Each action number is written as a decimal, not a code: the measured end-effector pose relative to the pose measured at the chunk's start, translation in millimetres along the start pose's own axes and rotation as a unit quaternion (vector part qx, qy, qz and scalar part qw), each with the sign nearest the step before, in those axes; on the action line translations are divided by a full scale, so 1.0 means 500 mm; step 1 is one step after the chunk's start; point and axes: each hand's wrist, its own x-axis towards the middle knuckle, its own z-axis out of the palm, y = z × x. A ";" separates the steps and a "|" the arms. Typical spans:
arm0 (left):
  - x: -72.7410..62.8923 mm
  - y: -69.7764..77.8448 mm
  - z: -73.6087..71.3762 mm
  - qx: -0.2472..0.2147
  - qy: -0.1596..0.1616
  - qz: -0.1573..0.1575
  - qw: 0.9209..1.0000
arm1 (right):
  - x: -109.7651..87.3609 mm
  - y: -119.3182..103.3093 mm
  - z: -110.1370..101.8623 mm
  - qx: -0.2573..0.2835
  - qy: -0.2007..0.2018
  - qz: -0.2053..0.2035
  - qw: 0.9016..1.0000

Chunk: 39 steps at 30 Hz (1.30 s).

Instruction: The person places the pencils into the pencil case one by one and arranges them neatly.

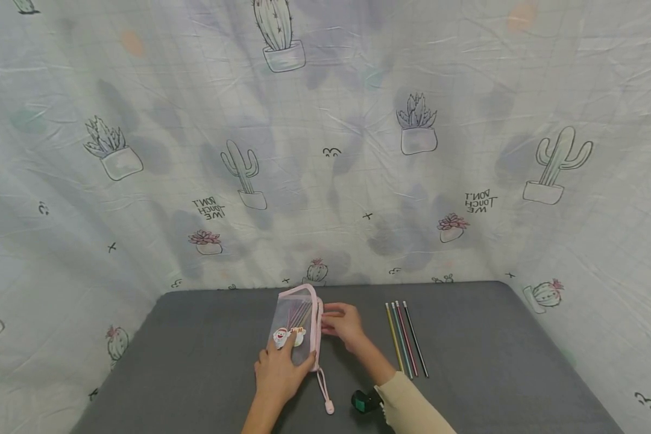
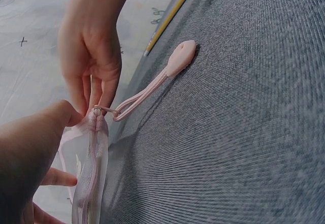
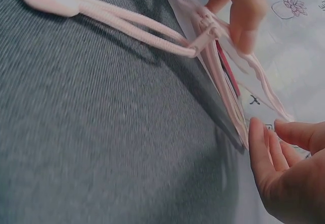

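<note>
A clear pencil case with pink trim and cartoon stickers lies near the middle of the grey table. Pencils show through its front. My left hand grips its near end, fingers across the stickered face and thumb at the zipper edge. At the right edge is my right hand, its fingertips touching the zipper side. In the right wrist view a small gap separates that thumb and the fingers. The zipper is parted, with a red strip visible inside. A pink cord pull hangs from the slider at the near end.
Several pencils, among them yellow, teal, red and black ones, lie side by side right of my right hand. A black and green object is beside the right sleeve. A cactus-print sheet hangs behind the table.
</note>
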 end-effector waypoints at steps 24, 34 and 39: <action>0.001 -0.006 0.007 0.000 0.003 0.005 1.000 | -0.043 -0.027 -0.122 -0.049 0.043 -0.040 0.997; 0.001 -0.005 0.007 0.001 0.001 0.002 1.000 | -0.056 -0.041 -0.171 -0.098 0.067 -0.060 0.991; 0.001 -0.006 0.008 -0.001 -0.001 0.001 1.000 | -0.057 -0.038 -0.193 -0.146 0.097 -0.073 0.982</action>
